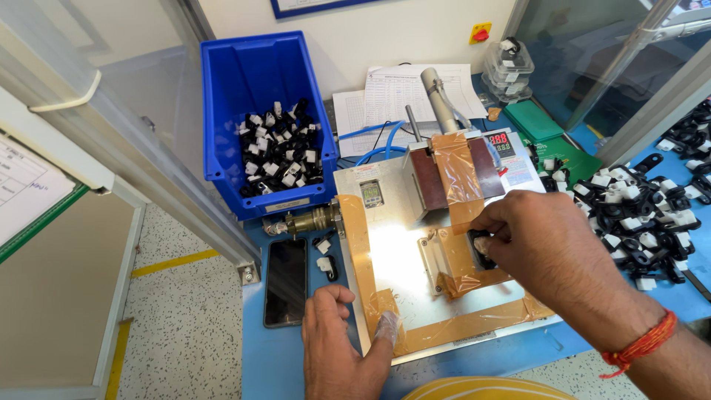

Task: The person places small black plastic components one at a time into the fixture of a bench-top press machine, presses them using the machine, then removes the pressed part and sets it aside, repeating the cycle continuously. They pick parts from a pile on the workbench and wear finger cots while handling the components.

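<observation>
Pinching a small black part (483, 248) against the taped block (453, 259) on the metal plate (385, 252), the right hand (548, 259) curls closed. Left hand (337, 341) rests at the plate's front edge, forefinger pressed on brown tape (444, 330). Blue bin (266, 118) of parts stands behind.

This is a factory assembly station. At the middle sits a taped metal fixture (415, 259) with a digital readout (501, 144). At 11 o'clock a blue bin (222, 111) holds small black-and-white parts; more parts (637, 215) are heaped at 3 o'clock. Printed forms (400, 92) and a red emergency button (481, 33) lie toward 12 o'clock.
</observation>
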The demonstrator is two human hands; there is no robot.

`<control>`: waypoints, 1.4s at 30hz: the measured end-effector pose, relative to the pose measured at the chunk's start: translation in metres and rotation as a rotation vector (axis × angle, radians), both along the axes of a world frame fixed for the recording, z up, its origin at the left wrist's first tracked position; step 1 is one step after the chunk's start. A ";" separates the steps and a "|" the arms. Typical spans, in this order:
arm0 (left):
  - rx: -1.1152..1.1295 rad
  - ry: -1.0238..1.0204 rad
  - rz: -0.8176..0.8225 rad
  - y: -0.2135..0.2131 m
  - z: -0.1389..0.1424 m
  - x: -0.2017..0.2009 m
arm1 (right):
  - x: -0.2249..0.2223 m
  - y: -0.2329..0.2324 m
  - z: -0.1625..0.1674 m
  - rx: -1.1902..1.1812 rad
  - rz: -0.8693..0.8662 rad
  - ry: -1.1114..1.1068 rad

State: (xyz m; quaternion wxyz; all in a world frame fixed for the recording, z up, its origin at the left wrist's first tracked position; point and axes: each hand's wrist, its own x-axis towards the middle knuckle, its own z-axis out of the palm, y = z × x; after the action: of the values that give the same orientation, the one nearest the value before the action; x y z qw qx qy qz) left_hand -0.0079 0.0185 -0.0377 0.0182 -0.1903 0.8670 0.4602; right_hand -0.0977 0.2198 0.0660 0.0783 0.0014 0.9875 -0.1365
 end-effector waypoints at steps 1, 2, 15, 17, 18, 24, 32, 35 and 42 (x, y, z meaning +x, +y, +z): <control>-0.002 -0.016 -0.001 0.003 0.000 -0.001 | 0.000 0.005 -0.004 -0.001 0.008 -0.004; -0.006 -0.004 0.008 0.006 0.000 0.000 | 0.001 0.015 -0.008 -0.097 -0.057 -0.043; -0.060 0.138 0.188 0.063 0.005 -0.009 | 0.011 0.256 -0.216 -0.864 -0.800 -0.429; -0.059 0.162 0.183 0.075 0.008 -0.015 | 0.004 0.273 -0.230 -0.874 -0.702 -0.473; -0.067 0.162 0.175 0.080 0.009 -0.018 | 0.001 0.278 -0.232 -0.830 -0.700 -0.511; -0.127 0.298 0.204 0.101 0.019 -0.032 | -0.013 0.269 -0.218 -0.660 -0.655 -0.608; -0.091 0.207 0.272 0.136 0.027 -0.036 | -0.030 0.280 -0.225 -0.582 -0.432 -0.629; -0.102 0.133 0.276 0.148 0.026 -0.036 | -0.034 0.279 -0.224 -0.777 -0.486 -0.722; -0.159 0.249 0.326 0.168 0.024 -0.031 | -0.041 0.269 -0.204 -0.502 -0.487 -0.740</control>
State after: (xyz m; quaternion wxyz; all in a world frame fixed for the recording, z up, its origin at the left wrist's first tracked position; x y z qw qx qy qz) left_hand -0.0389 0.1863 -0.0137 -0.1786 -0.2707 0.8538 0.4073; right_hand -0.1390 0.4887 -0.1384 0.3869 0.2610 0.8012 -0.3745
